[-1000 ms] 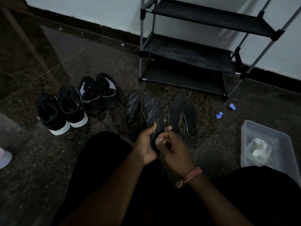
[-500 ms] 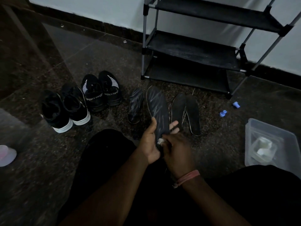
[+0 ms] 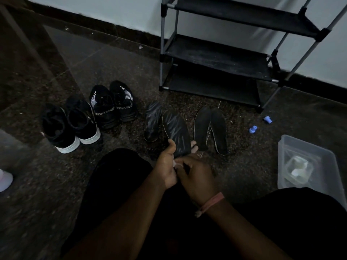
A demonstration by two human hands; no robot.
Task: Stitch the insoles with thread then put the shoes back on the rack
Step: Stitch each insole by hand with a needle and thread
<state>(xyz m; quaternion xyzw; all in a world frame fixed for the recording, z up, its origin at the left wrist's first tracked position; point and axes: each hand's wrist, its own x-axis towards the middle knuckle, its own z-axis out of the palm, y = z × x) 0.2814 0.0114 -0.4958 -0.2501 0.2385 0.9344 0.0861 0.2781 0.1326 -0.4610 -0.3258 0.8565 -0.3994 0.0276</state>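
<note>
One insole [image 3: 176, 132] is in my hands, raised above the floor near my lap, toe end pointing far. Left hand [image 3: 166, 166] grips the heel end, thumb up along the left edge, fingertips [image 3: 193, 145] showing past the right edge. Right hand [image 3: 197, 177] has its fingers curled in at the heel, pinching something small and pale; needle or thread, too dark to tell which.

Handling, my guess: light, thin, floppy foam, bends easily. Best held at the heel with support along the edge near the stitch line, so it doesn't fold while I push through. Not fragile, not slippery.

Three more insoles lie on the floor: one [image 3: 153, 121] just left of the held one, a pair [image 3: 210, 128] to the right, touching each other.

Two pairs of shoes sit far left. Black pair [image 3: 114, 104] reads "SPORT" on each heel tab. White-soled pair [image 3: 69, 126]: no readable text.

Rack [image 3: 221, 57] stands far right, shelves bare where visible.
</note>
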